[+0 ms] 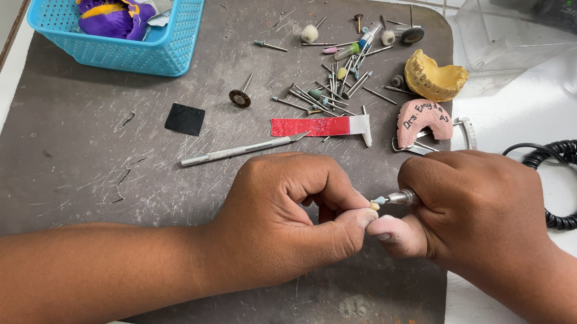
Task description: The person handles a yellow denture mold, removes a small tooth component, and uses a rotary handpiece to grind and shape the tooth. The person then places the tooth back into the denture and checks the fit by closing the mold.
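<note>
Over the mat [88, 162], right hand [476, 210] closed around handpiece [400, 197].

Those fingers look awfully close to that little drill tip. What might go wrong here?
The bur tip on the handpiece sits right beside the left hand's fingertips, so a slip could nick skin. Whatever tiny piece is pinched there is hidden; it might fly off. The right hand works near loose burs, which could get knocked away.

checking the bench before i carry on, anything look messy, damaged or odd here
The grey mat is heavily scratched, with orange stains near its front edge. Loose burs lie scattered in a heap at the back rather than in a holder. Nothing looks spilled.
</note>
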